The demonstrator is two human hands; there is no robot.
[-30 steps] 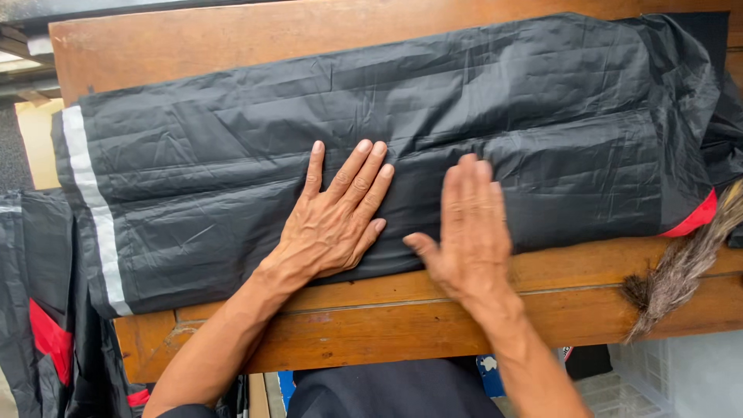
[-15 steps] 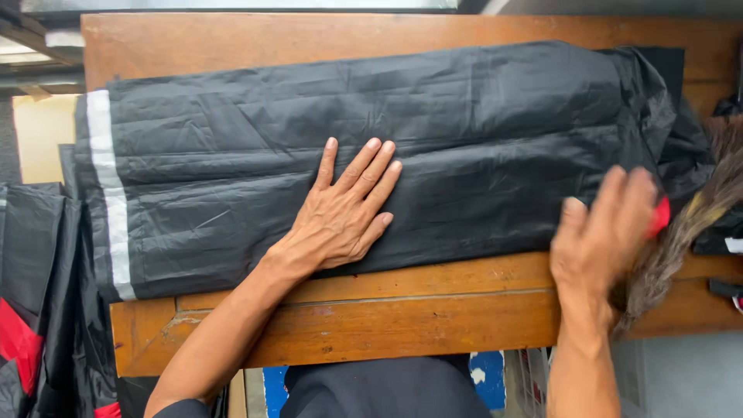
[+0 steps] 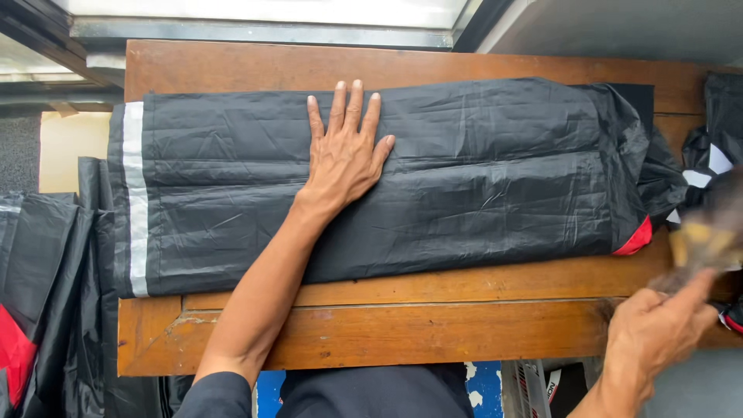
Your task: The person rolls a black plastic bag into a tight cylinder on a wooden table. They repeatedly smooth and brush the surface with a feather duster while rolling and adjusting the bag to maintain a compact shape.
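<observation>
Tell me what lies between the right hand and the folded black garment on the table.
Head view: only bare wooden table separates the right hand, gripping a blurred brush-like thing, from the folded black garment.

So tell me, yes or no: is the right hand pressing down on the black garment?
No, the right hand is off the black garment by the table edge, gripping a blurred brush; only the left hand lies flat on it.

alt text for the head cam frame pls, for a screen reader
The left hand presses flat on a folded black garment with a grey stripe, lying on a wooden table. The right hand, blurred at lower right, grips a brush-like tool.
</observation>
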